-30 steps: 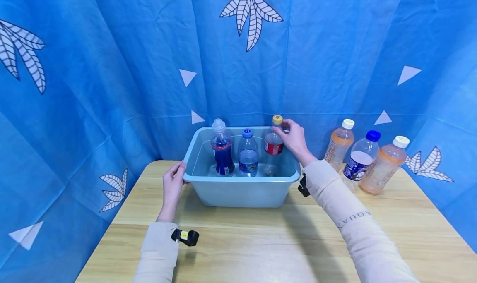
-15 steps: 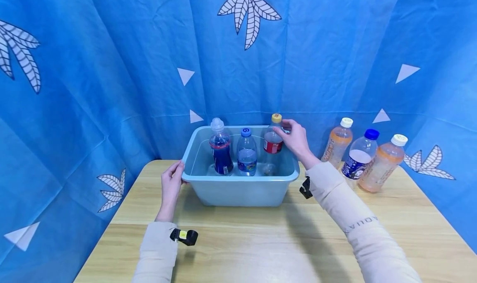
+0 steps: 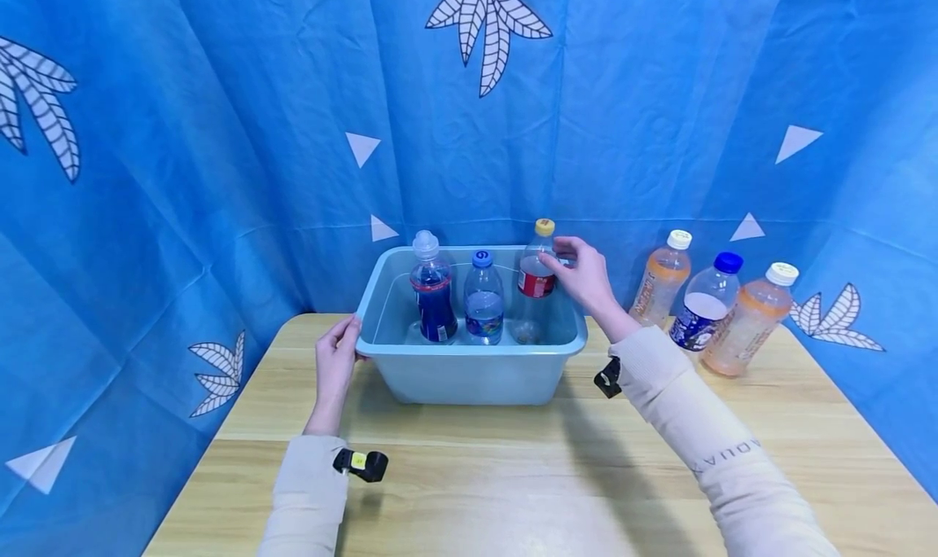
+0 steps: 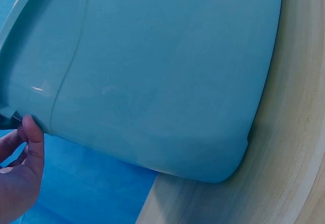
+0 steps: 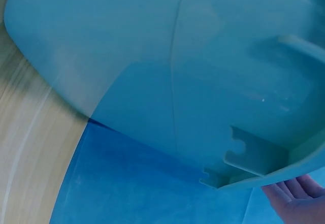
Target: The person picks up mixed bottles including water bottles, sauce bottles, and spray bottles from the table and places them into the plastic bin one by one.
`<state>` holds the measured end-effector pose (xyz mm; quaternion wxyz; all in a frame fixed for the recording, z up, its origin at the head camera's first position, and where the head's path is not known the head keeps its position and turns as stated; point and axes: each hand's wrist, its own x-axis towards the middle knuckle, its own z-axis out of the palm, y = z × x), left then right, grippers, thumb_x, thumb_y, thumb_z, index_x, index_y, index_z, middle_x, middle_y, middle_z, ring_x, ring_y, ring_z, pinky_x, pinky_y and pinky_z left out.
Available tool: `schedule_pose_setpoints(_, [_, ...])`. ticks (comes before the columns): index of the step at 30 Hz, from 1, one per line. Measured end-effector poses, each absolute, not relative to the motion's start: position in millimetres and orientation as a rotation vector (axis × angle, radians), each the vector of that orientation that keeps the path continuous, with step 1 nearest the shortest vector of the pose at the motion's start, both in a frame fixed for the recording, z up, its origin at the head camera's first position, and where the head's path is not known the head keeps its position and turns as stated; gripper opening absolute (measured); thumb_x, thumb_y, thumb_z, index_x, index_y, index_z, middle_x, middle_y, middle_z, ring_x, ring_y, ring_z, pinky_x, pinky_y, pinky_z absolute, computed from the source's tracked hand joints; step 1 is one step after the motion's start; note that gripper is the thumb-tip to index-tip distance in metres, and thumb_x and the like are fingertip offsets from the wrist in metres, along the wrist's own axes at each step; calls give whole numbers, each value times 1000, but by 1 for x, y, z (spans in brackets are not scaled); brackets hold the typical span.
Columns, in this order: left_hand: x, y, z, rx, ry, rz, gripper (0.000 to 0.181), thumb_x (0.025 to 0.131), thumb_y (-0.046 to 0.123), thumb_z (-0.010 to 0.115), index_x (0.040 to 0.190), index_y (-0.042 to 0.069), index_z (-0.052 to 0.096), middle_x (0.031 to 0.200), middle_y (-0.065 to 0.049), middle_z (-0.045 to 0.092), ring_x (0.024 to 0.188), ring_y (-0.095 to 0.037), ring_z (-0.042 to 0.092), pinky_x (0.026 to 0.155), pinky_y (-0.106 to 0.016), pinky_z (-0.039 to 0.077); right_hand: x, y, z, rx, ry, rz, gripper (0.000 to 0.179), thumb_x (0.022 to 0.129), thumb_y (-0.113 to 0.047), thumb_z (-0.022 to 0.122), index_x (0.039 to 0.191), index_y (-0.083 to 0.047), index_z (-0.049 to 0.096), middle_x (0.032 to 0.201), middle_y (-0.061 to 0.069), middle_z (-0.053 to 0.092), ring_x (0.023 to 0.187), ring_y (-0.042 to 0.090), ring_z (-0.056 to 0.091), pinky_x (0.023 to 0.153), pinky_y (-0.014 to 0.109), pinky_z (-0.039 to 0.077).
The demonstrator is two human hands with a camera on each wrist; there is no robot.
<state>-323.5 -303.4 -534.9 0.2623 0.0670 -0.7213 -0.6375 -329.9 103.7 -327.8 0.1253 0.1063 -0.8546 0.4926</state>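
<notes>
In the head view a light blue-green plastic basin [image 3: 469,378] stands on the table. My left hand [image 3: 337,357] grips its left rim, thumb at the corner; the left wrist view shows this hand [image 4: 23,168] at the rim too. My right hand [image 3: 586,276] reaches over the right rear rim and holds a yellow-capped clear bottle with a red label [image 3: 537,280] near its shoulder, thumb in front. Beside it in the basin stand a blue-capped clear bottle [image 3: 484,304] and a dark blue bottle with a clear dome cap [image 3: 436,304]. The right wrist view shows the fingers [image 5: 299,188] beyond the rim, the bottle hidden.
Right of the basin, on the wooden table [image 3: 469,475], stand two orange-tinted white-capped bottles, one at the back [image 3: 662,284] and one nearer [image 3: 755,317]. Between them is a blue-capped bottle with a dark blue label [image 3: 703,304]. A blue curtain [image 3: 623,93] surrounds the table.
The yellow-capped bottle has shifted slightly right and up against the other bottles, with my right hand at it. My left hand stays on the rim. The whole view has drifted slightly.
</notes>
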Motion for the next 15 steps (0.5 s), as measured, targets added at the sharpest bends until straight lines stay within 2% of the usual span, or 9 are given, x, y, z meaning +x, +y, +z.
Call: schedule_pose_setpoints(15, [-328, -306, -542, 171, -1945, -1728, 38, 83, 51, 52, 112, 29, 61, 102, -3, 58, 67, -25, 57, 52, -29, 51, -304, 116, -323, 387, -2463, 1444, 49, 83, -33, 61, 120, -2, 51, 111, 14, 56, 102, 26, 53, 86, 39, 44])
